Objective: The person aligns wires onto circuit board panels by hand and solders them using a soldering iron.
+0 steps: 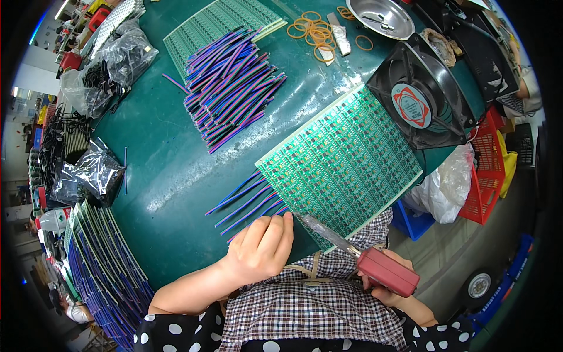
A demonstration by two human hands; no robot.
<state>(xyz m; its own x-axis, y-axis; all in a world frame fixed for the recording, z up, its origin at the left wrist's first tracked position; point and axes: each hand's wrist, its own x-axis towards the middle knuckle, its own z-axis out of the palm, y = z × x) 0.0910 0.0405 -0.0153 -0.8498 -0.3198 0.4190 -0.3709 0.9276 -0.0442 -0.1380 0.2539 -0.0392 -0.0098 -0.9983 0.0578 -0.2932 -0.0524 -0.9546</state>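
A green circuit-board panel (346,158) lies at a slant on the table in front of me, covered in rows of small parts. Several short multicoloured ribbon wires (243,196) stick out from its left edge. At the panel's near left edge my left hand (263,243) is closed in a pinch on one ribbon wire; its fingers partly hide the wire. My right hand (378,281) grips a red-handled soldering iron (388,273), mostly hidden behind the handle. The iron's metal tip reaches over the panel's near edge, close to my left fingertips.
A pile of ribbon wires (231,88) rests partly on another panel (217,23). A black fan (419,97) stands right of my panel. Rubber bands (316,32) and a metal bowl (381,16) lie at the back. Wired panels (105,264) are stacked at left; a red crate (484,170) stands at right.
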